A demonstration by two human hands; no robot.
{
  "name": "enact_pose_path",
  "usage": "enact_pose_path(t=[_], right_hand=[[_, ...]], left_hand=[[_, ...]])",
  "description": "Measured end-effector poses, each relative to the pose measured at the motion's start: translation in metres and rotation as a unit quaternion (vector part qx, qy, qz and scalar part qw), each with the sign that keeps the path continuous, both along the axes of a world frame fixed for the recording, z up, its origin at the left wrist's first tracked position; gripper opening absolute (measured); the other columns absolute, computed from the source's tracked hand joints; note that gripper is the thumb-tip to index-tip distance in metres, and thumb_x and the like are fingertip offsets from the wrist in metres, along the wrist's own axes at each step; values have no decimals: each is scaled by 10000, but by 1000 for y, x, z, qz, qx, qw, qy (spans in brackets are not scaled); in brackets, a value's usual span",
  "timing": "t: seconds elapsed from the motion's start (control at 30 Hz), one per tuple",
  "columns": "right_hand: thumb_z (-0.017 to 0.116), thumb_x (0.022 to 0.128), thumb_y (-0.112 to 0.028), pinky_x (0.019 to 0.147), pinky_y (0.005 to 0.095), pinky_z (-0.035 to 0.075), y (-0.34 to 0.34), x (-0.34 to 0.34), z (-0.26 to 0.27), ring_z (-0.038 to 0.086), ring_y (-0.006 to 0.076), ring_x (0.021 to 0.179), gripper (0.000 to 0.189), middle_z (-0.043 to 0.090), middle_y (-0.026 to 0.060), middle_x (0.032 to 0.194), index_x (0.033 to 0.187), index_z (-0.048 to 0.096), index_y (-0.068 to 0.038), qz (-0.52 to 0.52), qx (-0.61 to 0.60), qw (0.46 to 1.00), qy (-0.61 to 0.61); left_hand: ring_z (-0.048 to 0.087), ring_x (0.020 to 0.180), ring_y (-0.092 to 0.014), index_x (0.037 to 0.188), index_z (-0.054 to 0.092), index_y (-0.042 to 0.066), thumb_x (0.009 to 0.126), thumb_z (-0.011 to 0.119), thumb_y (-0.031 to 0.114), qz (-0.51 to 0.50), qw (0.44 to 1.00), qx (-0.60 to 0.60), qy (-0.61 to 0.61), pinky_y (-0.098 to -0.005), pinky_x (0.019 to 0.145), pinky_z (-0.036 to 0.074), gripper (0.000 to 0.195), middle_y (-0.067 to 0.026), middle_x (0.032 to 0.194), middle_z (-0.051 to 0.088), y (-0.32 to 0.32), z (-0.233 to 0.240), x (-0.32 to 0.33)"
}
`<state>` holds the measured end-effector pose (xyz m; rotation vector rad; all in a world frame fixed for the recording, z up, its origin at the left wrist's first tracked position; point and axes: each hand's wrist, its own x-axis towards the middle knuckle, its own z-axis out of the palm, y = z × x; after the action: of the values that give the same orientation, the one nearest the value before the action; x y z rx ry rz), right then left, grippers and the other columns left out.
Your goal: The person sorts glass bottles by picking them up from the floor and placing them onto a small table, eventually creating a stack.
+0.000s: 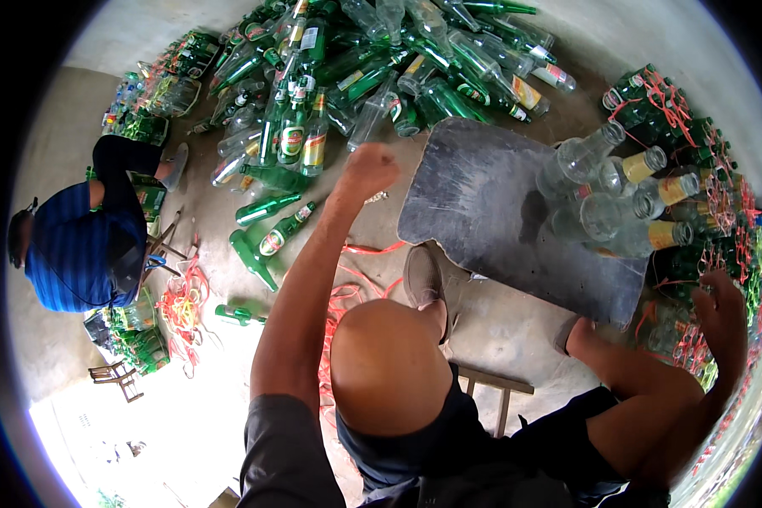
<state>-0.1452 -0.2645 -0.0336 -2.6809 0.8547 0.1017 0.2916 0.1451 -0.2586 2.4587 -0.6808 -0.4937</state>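
My left hand (371, 170), fingers curled, is at the near edge of a heap of green and clear glass bottles (355, 63). Closest to it is a clear glass bottle (373, 117); whether the hand grips anything cannot be made out. On the right, my right hand (722, 308) looks slightly blurred, its fingers spread and nothing seen in them. It hovers by bundled bottles tied with red strips (698, 343). Several clear glass bottles (616, 197), some with yellow labels, stand clustered on the right end of a dark board (470, 190) before me.
Loose green bottles (270, 209) lie on the floor near my left forearm. Tangled red plastic strips (190, 298) spread there too. At the left a person in a blue striped shirt (82, 247) sits near bundled bottles (136, 336). A wooden stool (498, 387) shows below my legs.
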Motion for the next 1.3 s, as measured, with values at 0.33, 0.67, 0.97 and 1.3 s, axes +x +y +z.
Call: enact_pose_path(t=[0.33,0.67,0.97,1.3], right_hand=[[661,942,-134,483,288,390,-6,4,-9,481,82,557,191,485,9,642,1085,609,-19,-155,74,983,60],[670,957,-191,495,273,419,-9,18,-17,504,86,567,308,521,10,670,1207,630,-16,-169,59,974,136],[765,954,-256,509,276,448,0,17,-27,539,103,586,303,541,24,722,1020,567,-36,-221,52,970,89],[773,962,-234,545,287,451,-10,-8,-30,550,115,613,297,556,42,771,1064,590,-23,-156,-47,979,126]], left_hand=[[633,1232,-391,1304,596,48,811,781,331,164,970,160,-77,-478,1032,526,598,-212,1284,666,37,-134,77],[550,1338,-376,1346,517,52,829,840,342,183,951,228,-98,-511,1043,520,675,-152,1388,593,16,-188,117],[558,1319,-366,1347,510,50,790,866,294,194,947,234,-106,-539,1006,542,705,-140,1371,541,14,-200,123],[532,1327,-375,1326,512,40,756,856,243,181,952,223,-110,-563,1009,531,696,-146,1362,536,19,-195,117]])
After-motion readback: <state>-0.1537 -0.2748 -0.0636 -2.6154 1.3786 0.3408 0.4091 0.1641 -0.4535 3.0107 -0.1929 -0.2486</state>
